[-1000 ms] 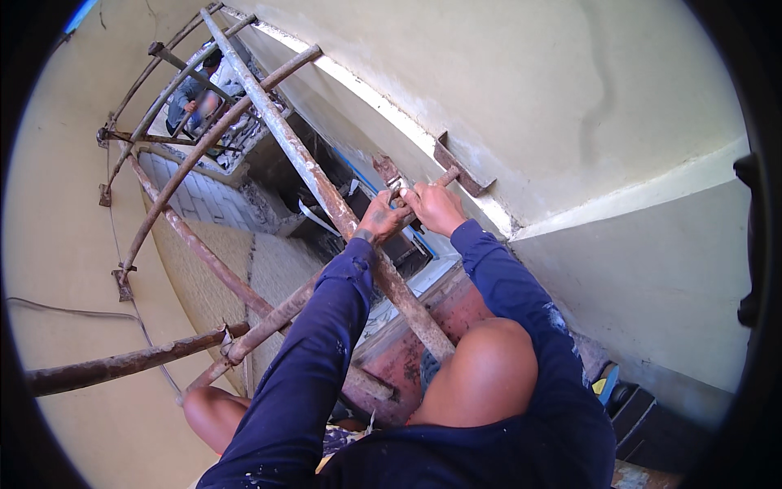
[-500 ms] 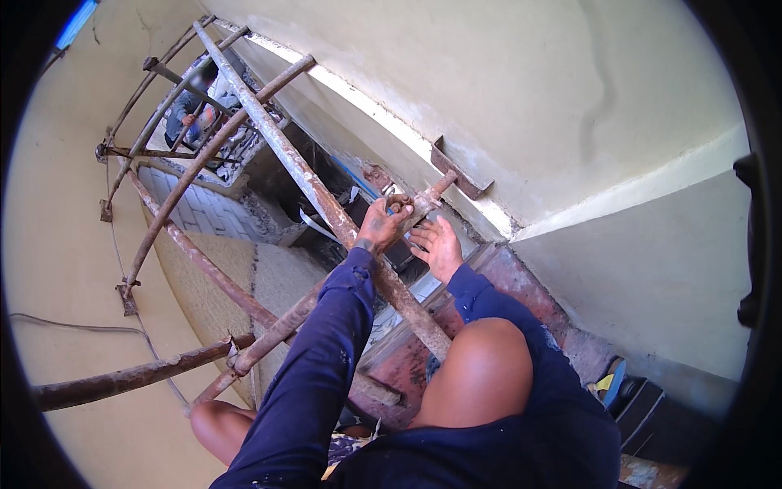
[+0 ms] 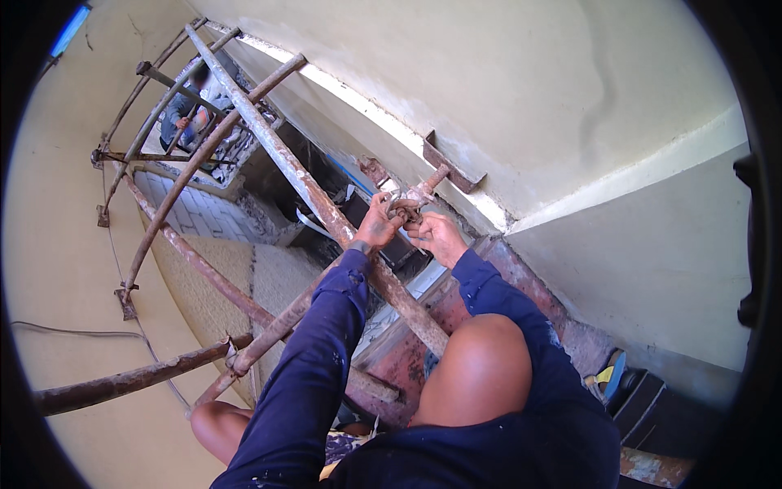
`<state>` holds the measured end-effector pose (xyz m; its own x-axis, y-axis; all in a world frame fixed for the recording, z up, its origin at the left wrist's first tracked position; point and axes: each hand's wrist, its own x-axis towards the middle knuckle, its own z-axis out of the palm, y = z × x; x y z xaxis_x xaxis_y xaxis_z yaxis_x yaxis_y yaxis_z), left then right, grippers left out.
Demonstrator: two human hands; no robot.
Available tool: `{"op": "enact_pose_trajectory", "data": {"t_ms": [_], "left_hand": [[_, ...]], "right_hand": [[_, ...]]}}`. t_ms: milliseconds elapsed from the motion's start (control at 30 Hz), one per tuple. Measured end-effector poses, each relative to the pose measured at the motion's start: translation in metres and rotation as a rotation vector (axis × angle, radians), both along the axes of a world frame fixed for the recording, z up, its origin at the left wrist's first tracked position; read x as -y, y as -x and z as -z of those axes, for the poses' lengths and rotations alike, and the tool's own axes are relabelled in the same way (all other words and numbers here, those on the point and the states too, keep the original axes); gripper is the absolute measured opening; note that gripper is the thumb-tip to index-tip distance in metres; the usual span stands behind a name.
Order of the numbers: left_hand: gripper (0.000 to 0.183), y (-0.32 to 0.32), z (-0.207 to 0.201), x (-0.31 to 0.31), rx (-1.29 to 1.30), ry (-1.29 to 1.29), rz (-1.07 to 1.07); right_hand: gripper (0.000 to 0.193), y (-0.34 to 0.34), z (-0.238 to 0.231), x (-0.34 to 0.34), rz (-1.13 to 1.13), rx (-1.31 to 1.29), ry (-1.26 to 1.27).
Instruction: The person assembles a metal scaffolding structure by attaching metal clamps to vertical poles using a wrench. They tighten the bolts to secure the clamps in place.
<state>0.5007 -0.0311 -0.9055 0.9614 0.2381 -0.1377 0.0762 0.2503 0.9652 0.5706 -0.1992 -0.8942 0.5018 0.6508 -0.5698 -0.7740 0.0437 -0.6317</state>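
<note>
A rusty scaffold clamp [image 3: 403, 205] sits on a rusty pipe end [image 3: 437, 177] that points toward the wall. My left hand [image 3: 377, 224] grips the clamp from its left side, the thumb and fingers closed around its edge. From the right, my right hand [image 3: 440, 238] has its fingers pinched on the clamp's lower part; what small piece lies between the fingertips is hidden. Below my left wrist a long paint-flecked scaffold pipe [image 3: 326, 213] slants down to the right, toward my bent knee.
More rusty pipes [image 3: 195, 160] cross at the left along the curved wall. A metal bracket [image 3: 452, 165] stands out beside the right wall. A reddish, worn plank [image 3: 521, 285] lies below my hands. Far down at the upper left, another person [image 3: 179, 121] crouches among rubble.
My right hand, which was open and apart, has closed its fingers on the clamp. The clamp shows more of its ring now in my left hand. The view has shifted slightly.
</note>
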Motion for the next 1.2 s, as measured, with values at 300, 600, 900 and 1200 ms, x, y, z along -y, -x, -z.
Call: {"op": "enact_pose_trajectory", "data": {"t_ms": [300,600,900,1200], "left_hand": [[0.016,-0.007,0.0,0.001,-0.075,-0.29,-0.074],[0.025,-0.007,-0.019,0.011,-0.083,-0.578,-0.271],[0.019,-0.013,-0.027,0.024,-0.281,-0.547,-0.417],[0.018,-0.029,0.003,0.031,-0.224,-0.476,-0.5]], "right_hand": [[0.024,0.022,0.026,-0.004,0.203,0.041,-0.094],[0.036,0.036,0.033,-0.004,0.198,0.085,-0.105],[0.053,0.046,0.042,-0.031,0.334,0.309,0.118],[0.067,0.039,0.036,-0.021,0.254,0.09,0.132]]}}
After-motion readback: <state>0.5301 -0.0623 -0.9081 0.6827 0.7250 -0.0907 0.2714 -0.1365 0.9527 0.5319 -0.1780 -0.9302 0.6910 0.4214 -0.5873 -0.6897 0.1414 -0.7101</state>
